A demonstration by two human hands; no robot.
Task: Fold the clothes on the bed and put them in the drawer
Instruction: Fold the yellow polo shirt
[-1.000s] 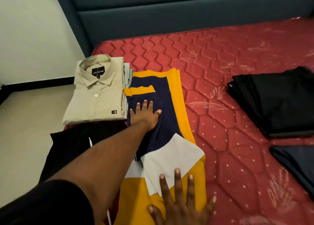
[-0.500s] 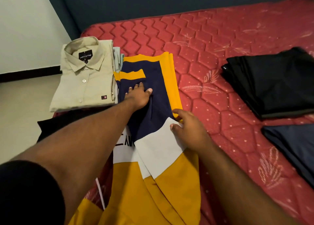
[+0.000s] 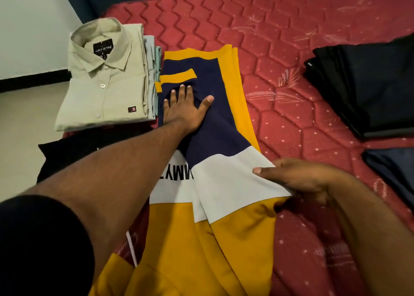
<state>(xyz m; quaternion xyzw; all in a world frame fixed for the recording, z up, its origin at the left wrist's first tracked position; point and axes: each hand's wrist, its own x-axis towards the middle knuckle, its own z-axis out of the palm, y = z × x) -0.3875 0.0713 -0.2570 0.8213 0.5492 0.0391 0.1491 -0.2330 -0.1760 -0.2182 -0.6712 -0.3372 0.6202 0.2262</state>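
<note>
We have the yellow, navy and white colour-block T-shirt [image 3: 215,139] laid lengthwise on the red quilted mattress [image 3: 291,49], with its near end running off towards us at the bottom of the view. Our left hand [image 3: 184,107] lies flat, fingers spread, pressing the navy upper part down near the folded-in sleeve with its yellow cuff. Our right hand [image 3: 300,179] grips the right edge of the shirt at the white band, thumb on top of the cloth and fingers curled beneath it, so the two hands are well apart on the same garment. We judge the side panel to be part-way turned in, with the lengthwise fold still to be squared and the cross fold not yet made. Just beside the shirt on the left lies a folded pale beige button-up shirt [image 3: 105,80] on top of other folded light clothes, and a black garment [image 3: 85,148] lies near it at the mattress edge. On the right lie folded black trousers [image 3: 369,89] and a folded dark navy piece [image 3: 394,168]. No drawer is in view, so we take it that putting everything away remains undone.
</note>
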